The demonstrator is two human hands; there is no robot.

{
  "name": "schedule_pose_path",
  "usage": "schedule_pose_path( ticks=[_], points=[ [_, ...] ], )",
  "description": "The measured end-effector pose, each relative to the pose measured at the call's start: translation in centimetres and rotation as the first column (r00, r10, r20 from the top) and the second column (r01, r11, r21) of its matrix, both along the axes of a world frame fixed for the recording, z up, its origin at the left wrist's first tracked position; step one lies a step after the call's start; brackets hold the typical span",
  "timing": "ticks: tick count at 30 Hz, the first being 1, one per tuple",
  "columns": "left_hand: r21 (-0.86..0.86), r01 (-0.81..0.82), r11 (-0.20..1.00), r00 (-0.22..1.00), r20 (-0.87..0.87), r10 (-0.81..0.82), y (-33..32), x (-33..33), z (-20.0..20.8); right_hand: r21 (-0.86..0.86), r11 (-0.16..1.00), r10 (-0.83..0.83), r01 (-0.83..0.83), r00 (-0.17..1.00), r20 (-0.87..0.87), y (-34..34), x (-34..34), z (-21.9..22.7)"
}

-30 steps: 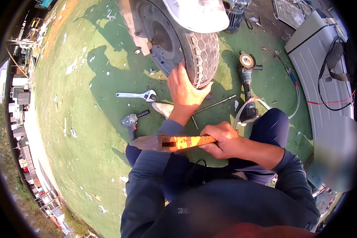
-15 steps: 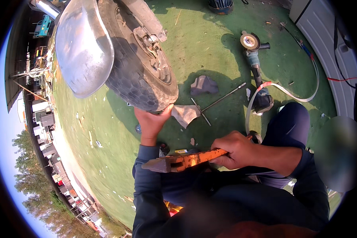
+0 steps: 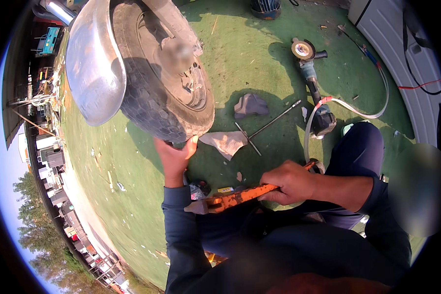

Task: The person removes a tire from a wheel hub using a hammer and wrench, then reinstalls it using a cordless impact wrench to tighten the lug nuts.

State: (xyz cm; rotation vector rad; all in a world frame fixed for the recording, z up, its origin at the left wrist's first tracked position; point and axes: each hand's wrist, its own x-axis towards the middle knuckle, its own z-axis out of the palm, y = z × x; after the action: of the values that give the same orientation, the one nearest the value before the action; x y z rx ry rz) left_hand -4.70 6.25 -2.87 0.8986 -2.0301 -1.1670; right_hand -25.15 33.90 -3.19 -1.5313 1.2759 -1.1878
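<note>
My left hand [image 3: 174, 157] is at the bottom edge of a worn wheel's tyre [image 3: 149, 110], thumb up against the rubber. Its other fingers are largely hidden, and a dark patch shows between hand and tread. A shiny metal mudguard [image 3: 93, 68] curves over the wheel's left side. My right hand [image 3: 289, 181] is closed around a scuffed orange tool [image 3: 240, 197] with a grey wedge-shaped tip, held level before my body and pointing left; its exact kind is unclear. A pale flat stone [image 3: 228, 143] lies just right of the tyre's bottom.
On the green ground lie a dark grey stone [image 3: 250, 105], a T-shaped metal rod [image 3: 274, 119] and a cordless angle grinder [image 3: 312, 83]. A pale hose [image 3: 362, 113] loops beside the grinder. A white panel [image 3: 402, 54] stands at right. Small items [image 3: 199, 188] lie near my left wrist.
My left hand has shifted slightly left and down along the tyre's lower edge. The orange tool has moved a little to the right at its tip, still in my right hand.
</note>
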Motion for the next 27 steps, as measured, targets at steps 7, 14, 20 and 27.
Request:
schedule_pose_path(
  ticks=[7,14,20,27],
  points=[
    [0.101,-0.069,0.992,0.996,-0.047,0.074,-0.2,0.9,-0.2,-0.008,1.0,0.017,-0.017,1.0,-0.006,-0.1,-0.2,-0.1],
    [0.092,-0.036,0.995,0.987,-0.154,0.05,2.2,-3.8,1.6,0.069,0.994,0.081,-0.087,0.993,0.088,-1.2,-0.1,-0.1],
    [-0.304,-0.211,0.929,0.977,-0.089,0.193,4.4,-11.2,0.6,0.11,0.994,0.0,0.004,0.999,-0.032,-3.2,-0.1,6.6],
    [-0.384,-0.314,0.869,0.95,-0.13,0.285,5.3,-14.9,-1.9,0.019,0.995,-0.055,0.1,0.684,-0.727,-14.7,4.1,24.1]
  ],
)
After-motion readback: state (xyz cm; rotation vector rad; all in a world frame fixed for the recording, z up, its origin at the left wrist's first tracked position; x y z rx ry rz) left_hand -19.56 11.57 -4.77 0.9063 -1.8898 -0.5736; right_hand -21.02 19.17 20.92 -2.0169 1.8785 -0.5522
